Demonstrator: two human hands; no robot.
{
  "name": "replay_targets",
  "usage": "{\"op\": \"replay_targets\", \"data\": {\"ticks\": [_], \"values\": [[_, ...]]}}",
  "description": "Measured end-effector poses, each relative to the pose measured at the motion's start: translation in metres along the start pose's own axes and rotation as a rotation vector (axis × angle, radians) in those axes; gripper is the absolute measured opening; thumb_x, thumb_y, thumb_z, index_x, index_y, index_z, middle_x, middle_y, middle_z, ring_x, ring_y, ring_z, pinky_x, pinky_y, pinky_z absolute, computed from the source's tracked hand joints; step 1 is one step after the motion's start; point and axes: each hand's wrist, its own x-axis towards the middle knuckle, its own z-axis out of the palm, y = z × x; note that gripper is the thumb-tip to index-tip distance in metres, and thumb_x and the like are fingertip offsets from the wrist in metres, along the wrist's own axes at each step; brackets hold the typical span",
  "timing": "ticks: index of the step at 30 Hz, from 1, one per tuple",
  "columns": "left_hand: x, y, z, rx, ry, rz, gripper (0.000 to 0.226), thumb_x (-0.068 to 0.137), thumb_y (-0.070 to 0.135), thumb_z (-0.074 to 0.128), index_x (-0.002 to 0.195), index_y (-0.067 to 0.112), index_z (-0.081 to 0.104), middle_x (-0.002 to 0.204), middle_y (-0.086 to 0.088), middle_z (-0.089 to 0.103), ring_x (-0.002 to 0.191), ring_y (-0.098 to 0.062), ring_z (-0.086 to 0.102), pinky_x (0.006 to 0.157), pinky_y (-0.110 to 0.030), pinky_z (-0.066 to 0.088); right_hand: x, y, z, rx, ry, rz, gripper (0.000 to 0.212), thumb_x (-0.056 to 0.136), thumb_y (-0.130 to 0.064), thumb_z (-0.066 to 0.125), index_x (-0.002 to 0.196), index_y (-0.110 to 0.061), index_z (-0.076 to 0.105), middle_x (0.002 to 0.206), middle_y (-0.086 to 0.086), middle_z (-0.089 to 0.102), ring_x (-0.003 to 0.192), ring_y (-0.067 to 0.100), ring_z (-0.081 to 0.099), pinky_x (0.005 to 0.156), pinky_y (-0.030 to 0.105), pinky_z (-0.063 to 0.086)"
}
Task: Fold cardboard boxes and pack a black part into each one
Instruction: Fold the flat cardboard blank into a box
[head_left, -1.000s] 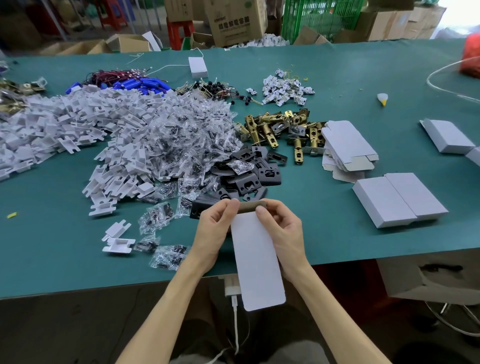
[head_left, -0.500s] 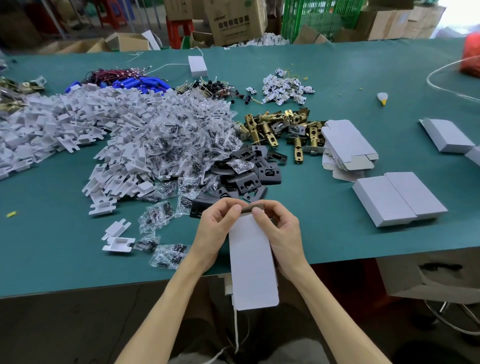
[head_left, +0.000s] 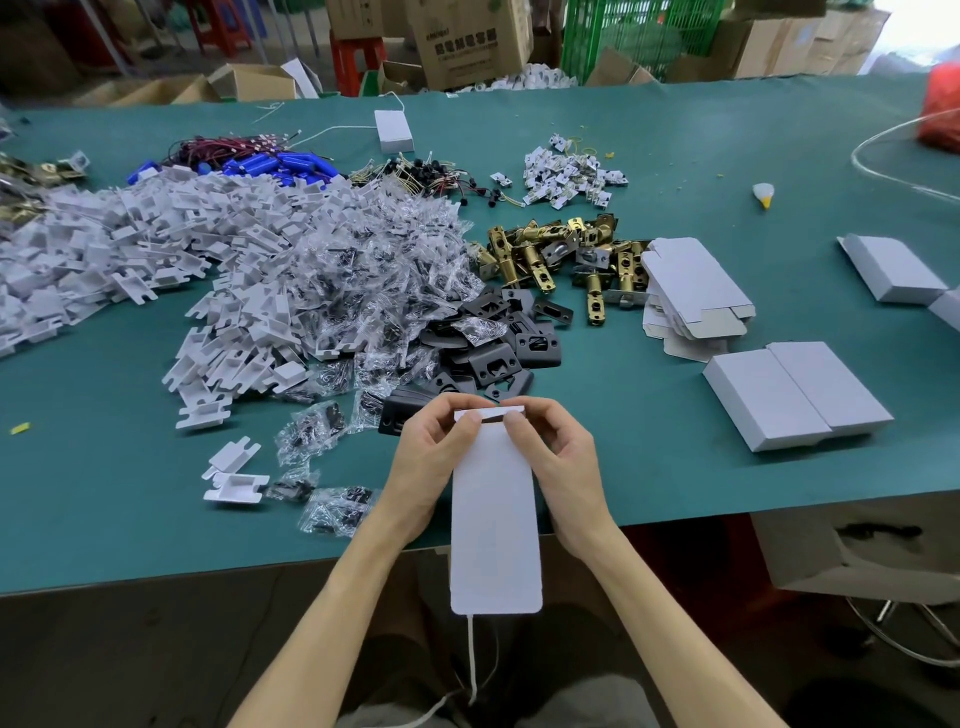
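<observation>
Cardboard box, long and white, sits between both hands over the near edge of the green table, its far end above the tabletop and its rounded near end reaching past the edge toward the person's lap. The left grip grasps the box's far left corner with thumb on top and fingers curled behind; the right grip grasps the far right corner in the same way. Between the two thumbs a narrow white flap is bent over the box's far end, with a dark slit showing under it. Just beyond the box lies the heap of black parts, one of them almost touching the left fingers. Farther beyond the box and to its right is a cluster of brass latches, and next to those a stack of flat box blanks. Well to the right of the box two closed white boxes lie side by side, touching. Left of the box and beyond it spread clear bags of small hardware and a wide drift of white plastic pieces.
</observation>
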Motion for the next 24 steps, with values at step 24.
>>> {"op": "replay_targets", "data": {"ticks": [24], "values": [[0.0008, -0.0036, 0.0012, 0.028, 0.103, 0.062, 0.022, 0.096, 0.024, 0.070, 0.101, 0.004, 0.065, 0.087, -0.006, 0.069, 0.072, -0.015, 0.062, 0.061, -0.028, 0.052, 0.0061, 0.0081, -0.0016, -0.030, -0.049, -0.020, 0.028, 0.097, -0.033, 0.066, 0.123, -0.023, 0.064, 0.111, -0.004, 0.068, 0.099, 0.016, 0.068, 0.078, 0.032, 0.059]]}}
